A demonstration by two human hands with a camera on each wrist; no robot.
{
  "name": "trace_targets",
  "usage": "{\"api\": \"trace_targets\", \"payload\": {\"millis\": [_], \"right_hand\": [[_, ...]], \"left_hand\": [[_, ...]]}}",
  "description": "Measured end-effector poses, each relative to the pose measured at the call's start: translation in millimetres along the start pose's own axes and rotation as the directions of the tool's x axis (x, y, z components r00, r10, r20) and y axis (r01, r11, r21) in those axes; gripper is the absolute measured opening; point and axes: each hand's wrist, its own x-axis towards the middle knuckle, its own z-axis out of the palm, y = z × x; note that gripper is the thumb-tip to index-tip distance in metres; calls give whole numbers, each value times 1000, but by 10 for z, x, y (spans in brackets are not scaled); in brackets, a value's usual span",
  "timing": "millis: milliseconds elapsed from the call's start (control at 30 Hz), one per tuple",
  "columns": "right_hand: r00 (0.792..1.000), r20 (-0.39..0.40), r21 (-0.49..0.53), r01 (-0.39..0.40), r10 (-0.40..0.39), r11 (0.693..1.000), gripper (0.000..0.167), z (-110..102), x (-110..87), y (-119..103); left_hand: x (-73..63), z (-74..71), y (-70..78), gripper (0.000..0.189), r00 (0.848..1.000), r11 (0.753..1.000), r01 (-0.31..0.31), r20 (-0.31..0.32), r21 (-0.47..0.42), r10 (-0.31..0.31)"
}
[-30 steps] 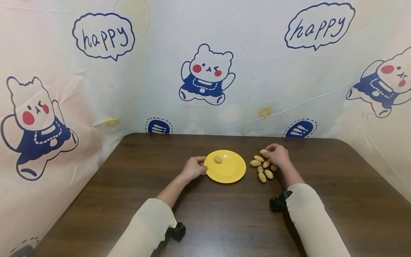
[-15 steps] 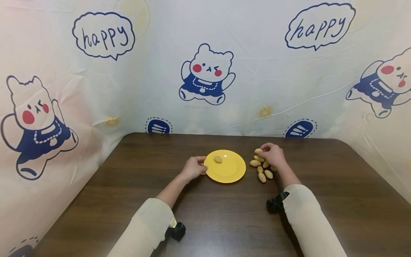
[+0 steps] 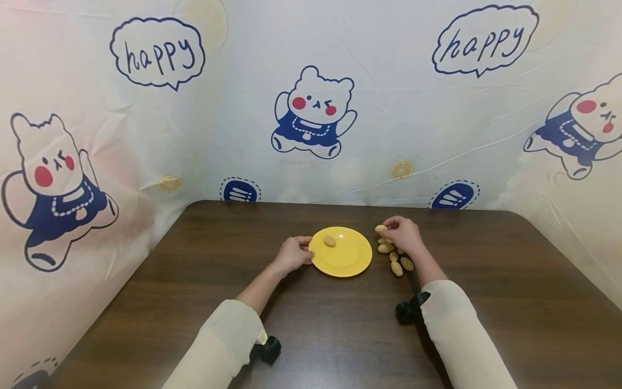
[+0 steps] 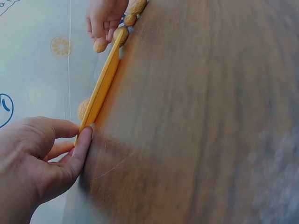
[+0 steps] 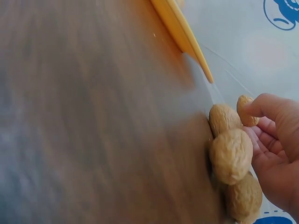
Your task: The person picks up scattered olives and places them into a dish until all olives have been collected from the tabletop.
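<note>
A yellow plate (image 3: 345,266) sits mid-table with one tan walnut (image 3: 330,241) on it, toward the far left of its surface. My left hand (image 3: 293,254) pinches the plate's left rim between thumb and fingers, as the left wrist view also shows. Just right of the plate, my right hand (image 3: 405,234) holds another walnut (image 5: 246,111) between thumb and fingertips, beyond the pile. Several wrinkled, oval walnuts (image 5: 231,156) lie below and beside that hand, which partly hides some of them in the head view.
A dark brown wooden table (image 3: 311,335) carries everything. Behind it hangs a pale cloth (image 3: 389,108) printed with cartoon bears. Small black cameras (image 3: 270,350) are strapped at both wrists, under light sleeves (image 3: 221,335).
My right hand has moved left toward the plate with the walnut in its fingertips, over the far side of the pile. The left hand and the plate have stayed in place.
</note>
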Motion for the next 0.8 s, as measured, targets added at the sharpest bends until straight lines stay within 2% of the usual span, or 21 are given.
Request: {"api": "trace_targets", "payload": {"millis": [467, 800], "right_hand": [[998, 51, 62, 34, -37, 998, 25, 134, -8, -135], [994, 73, 36, 80, -83, 996, 23, 257, 10, -259]], "left_hand": [[-4, 8, -4, 50, 1000, 1000, -6, 4, -6, 7], [-22, 0, 2, 50, 1000, 1000, -7, 4, -8, 7]]}}
